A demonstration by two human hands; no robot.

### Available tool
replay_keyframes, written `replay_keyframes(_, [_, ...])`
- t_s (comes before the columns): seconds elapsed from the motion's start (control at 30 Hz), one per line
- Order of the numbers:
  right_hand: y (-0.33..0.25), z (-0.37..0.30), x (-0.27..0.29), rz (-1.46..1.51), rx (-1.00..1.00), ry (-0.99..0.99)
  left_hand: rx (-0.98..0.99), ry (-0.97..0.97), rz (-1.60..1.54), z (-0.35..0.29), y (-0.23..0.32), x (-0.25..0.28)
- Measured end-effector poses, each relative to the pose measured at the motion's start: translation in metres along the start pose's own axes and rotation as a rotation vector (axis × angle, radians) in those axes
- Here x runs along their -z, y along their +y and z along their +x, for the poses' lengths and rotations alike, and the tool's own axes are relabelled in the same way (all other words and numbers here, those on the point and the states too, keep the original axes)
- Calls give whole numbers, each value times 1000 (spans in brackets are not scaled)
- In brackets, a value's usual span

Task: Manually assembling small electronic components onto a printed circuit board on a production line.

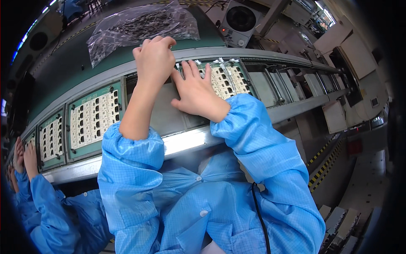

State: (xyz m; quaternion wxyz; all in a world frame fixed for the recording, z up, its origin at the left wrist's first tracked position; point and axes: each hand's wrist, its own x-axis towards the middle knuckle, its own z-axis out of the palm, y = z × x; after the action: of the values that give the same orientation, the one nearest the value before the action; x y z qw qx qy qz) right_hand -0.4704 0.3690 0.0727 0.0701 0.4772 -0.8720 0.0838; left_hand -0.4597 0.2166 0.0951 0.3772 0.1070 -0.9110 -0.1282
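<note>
My left hand [154,61] is raised over the far rail of the line, its fingers curled closed. Whatever they may hold is hidden from this side. Just right of it, my right hand [195,91] lies spread, palm down, with its fingertips over the left part of a cream circuit board panel [231,82] that has rows of black components. White connectors with thin wires [222,62] lie along the far edge of that panel. A clear plastic bag [144,27], filled with many small dark and pale parts, rests beyond my left hand.
More cream panels in green carriers [95,114] sit along the metal conveyor to the left. At far left a co-worker's hands [29,158] reach to another panel. A grey box fan [240,23] stands beyond the line. Bare conveyor rails [292,86] run off to the right.
</note>
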Motion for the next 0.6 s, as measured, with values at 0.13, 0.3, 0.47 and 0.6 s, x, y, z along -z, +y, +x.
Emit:
replay_keyframes(0.13, [4,-4,1,-27,17,12,-23,56,-14,0,2,3])
replay_keyframes(0.3, [58,-30,11,-55,-149,-13,-78,73,-8,0,19,5])
replay_keyframes(0.47, [154,-67,21,-330,-425,36,-152,-6,-57,-13,37,9])
replay_keyframes(0.6, [232,-85,30,-543,-715,49,-283,-164,-56,-31,52,2])
